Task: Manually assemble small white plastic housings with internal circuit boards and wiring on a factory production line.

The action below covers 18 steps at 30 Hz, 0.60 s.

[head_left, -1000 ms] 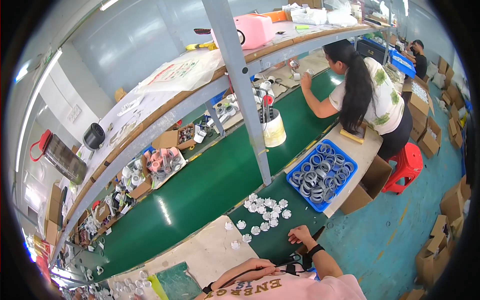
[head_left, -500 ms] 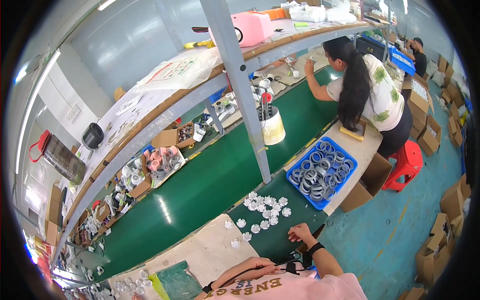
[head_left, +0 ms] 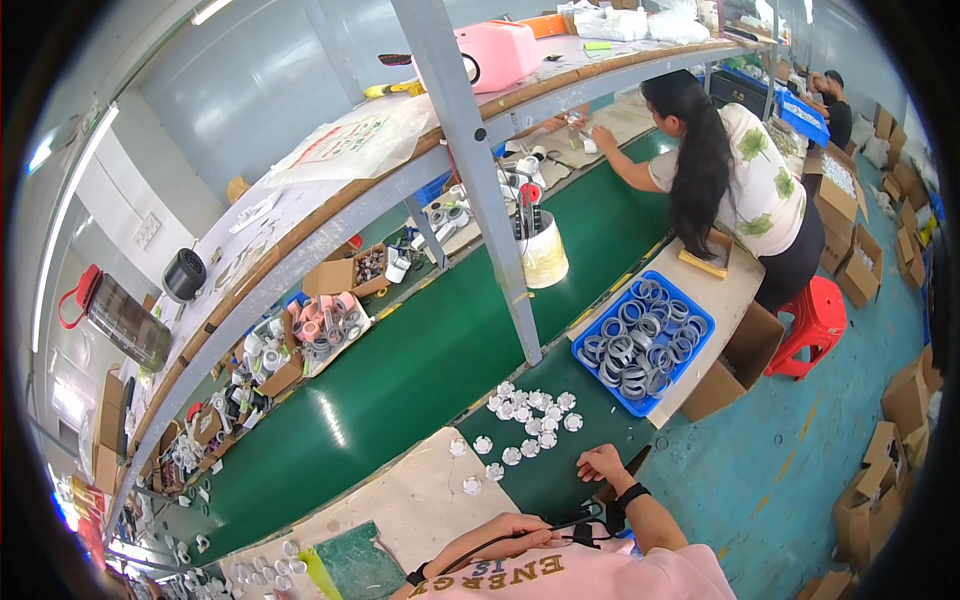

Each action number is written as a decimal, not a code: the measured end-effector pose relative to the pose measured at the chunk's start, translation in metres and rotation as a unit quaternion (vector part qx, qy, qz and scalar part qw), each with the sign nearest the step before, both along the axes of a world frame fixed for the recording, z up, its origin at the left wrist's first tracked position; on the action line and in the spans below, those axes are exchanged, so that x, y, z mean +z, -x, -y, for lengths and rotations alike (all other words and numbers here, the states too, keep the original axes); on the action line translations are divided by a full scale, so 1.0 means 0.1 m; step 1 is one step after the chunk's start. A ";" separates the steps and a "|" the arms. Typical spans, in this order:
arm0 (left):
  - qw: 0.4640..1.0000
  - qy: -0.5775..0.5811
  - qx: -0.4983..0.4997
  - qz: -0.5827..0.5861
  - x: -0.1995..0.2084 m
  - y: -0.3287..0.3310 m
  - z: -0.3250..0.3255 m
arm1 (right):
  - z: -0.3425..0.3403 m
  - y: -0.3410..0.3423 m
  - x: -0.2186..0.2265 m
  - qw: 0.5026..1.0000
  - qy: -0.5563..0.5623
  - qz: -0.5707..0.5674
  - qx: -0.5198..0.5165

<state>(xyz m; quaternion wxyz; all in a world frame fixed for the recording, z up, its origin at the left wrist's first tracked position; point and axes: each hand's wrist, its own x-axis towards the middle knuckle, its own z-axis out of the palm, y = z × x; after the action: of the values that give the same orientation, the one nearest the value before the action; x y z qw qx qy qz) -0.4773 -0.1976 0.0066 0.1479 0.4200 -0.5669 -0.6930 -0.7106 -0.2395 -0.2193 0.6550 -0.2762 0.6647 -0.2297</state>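
Observation:
My left hand (head_left: 515,530) lies low in front of my pink top, its fingers bent and partly hidden. A black cord (head_left: 485,547) crosses it; whether the fingers grip the cord does not show. My right hand (head_left: 601,463), with a black wristband, rests by the near edge of the dark green mat (head_left: 612,432). Its fingers are loosely bent, slightly apart, with nothing visible in them. Beyond my hands, several small white flower-shaped plastic parts (head_left: 533,415) are scattered over the mat and the beige board. To the right stands a blue tray (head_left: 641,407) full of grey rings (head_left: 640,343).
A green conveyor belt (head_left: 400,370) runs beyond the bench. A grey metal post (head_left: 465,150) rises beside it under the shelf. A co-worker (head_left: 735,170) stands at the far right, near a red stool (head_left: 812,322) and a cardboard box (head_left: 735,365). White parts (head_left: 265,572) lie lower left.
The co-worker's arm has stretched forward across the belt, with the hand farther left. My hands and the white parts stay almost where they were.

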 end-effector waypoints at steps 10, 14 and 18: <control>0.998 0.022 0.064 0.004 0.05 -0.04 -0.04 | 0.01 0.02 -0.04 1.000 -0.005 0.002 -0.001; 0.995 0.032 0.092 0.005 0.08 -0.04 -0.05 | 0.03 0.01 -0.07 1.000 -0.007 0.000 0.006; 0.991 0.044 0.124 0.010 0.11 -0.09 -0.12 | 0.03 -0.03 -0.08 1.000 -0.004 0.003 0.010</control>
<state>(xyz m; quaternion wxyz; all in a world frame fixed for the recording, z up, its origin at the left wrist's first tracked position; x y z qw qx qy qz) -0.4679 -0.1854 0.0174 0.2454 0.4873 -0.5414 -0.6397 -0.7078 -0.2422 -0.2276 0.6603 -0.2801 0.6608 -0.2213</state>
